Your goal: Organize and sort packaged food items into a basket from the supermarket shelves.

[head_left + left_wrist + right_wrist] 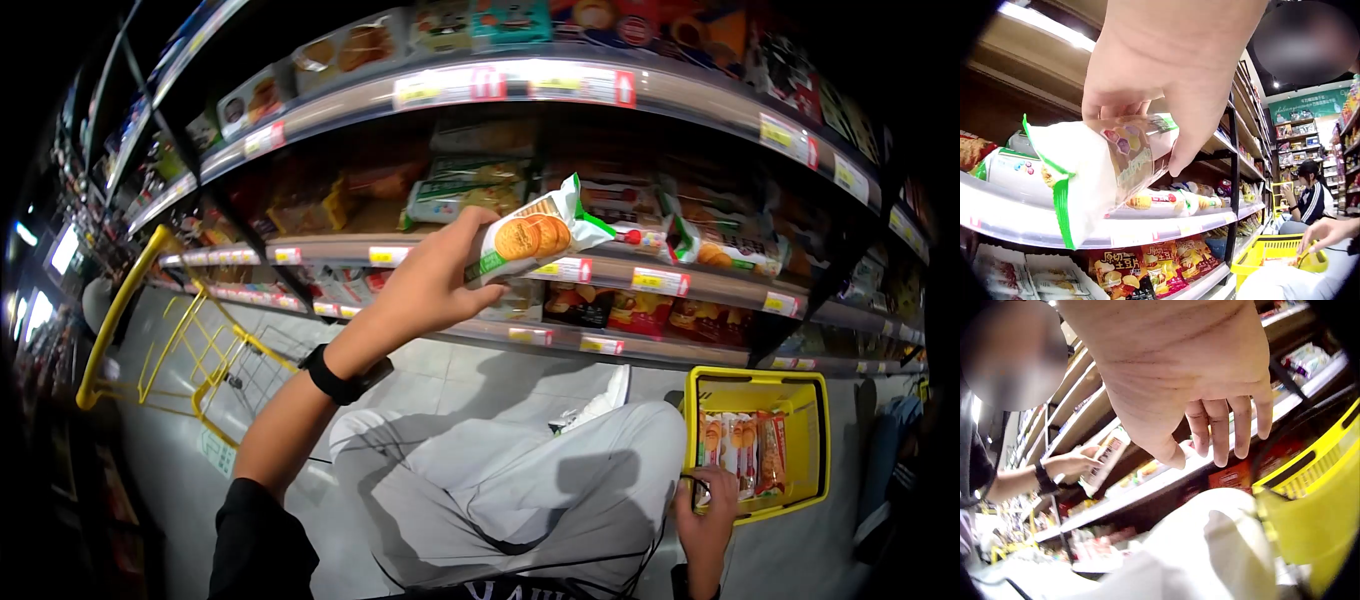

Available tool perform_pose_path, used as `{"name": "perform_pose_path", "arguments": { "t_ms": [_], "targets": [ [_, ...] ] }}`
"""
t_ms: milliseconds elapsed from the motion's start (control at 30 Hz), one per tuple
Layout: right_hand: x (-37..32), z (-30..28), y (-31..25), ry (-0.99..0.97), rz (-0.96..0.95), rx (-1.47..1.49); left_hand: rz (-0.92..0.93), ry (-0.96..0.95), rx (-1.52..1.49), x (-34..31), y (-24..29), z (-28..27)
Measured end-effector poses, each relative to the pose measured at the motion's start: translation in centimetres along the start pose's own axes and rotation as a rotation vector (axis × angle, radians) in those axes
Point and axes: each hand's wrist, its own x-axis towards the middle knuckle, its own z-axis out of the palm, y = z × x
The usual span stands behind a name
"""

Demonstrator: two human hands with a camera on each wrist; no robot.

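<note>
My left hand (430, 275) grips a white and green pack of biscuits (532, 237) by one end, thumb on one side and fingers on the other. Round golden biscuits are printed on its front; the left wrist view shows the brown back of the same biscuit pack (1129, 153). It is held up before the shelf, tilted, its crimped green end pointing away from the hand. Low on the right, my right hand (708, 520) hangs at the near left edge of a yellow shopping basket (822, 430). Its fingers (1216, 425) droop loosely with nothing between them.
Several snack packs (740, 440) lie in the basket. Shelves with packaged biscuits (470, 190) and price-tagged edges (655, 280) span the front. A yellow-framed cart (160, 330) stands left. My bent legs (510, 480) are below. Another person (1311, 197) is farther along the aisle.
</note>
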Motion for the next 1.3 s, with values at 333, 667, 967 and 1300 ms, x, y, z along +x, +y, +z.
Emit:
{"name": "perform_pose_path", "arguments": {
  "t_ms": [333,667,967,1300],
  "targets": [
    [-4.4,-2.3,8.4,0.020,0.011,-0.485,0.282,0.002,0.231,9.7,1.8,4.5],
    [-4.5,-2.0,11.0,0.103,-0.008,-0.494,0.261,-0.127,0.316,21.8,5.2,10.6],
    [-4.6,-2.1,11.9,0.133,-0.018,-0.460,0.265,-0.446,0.173,38.1,6.9,22.1],
    [-3.9,-2.9,11.2,0.107,-0.001,-0.429,0.218,-0.463,0.169,40.1,4.2,23.8]
  ]
}}
